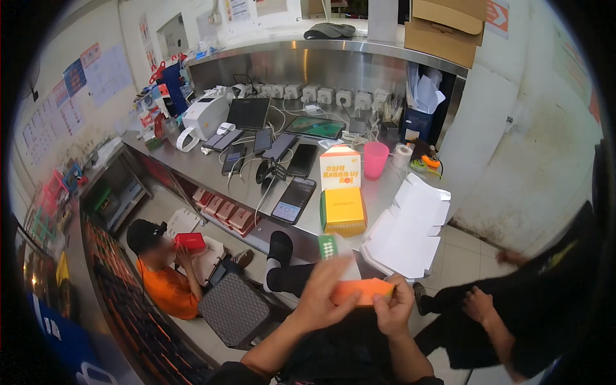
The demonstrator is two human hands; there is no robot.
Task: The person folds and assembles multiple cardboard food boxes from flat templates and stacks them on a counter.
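My left hand (324, 292) and my right hand (393, 308) together hold a flat orange carton piece (362, 292) low in the middle of the view. The left fingers pinch its left end, and the right hand grips its right end from below. Just above it lies an open yellow box (343, 208) with its lid standing up, on the edge of the steel counter (205, 168). A small green-and-white card (328, 246) pokes up behind my left fingers.
A stack of white flat cartons (410, 231) lies right of the yellow box. A pink cup (375, 159), several phones (294, 199) and a white printer (205, 115) stand on the counter. One person in orange (168, 282) sits on the floor; another in black (532, 301) bends at the right.
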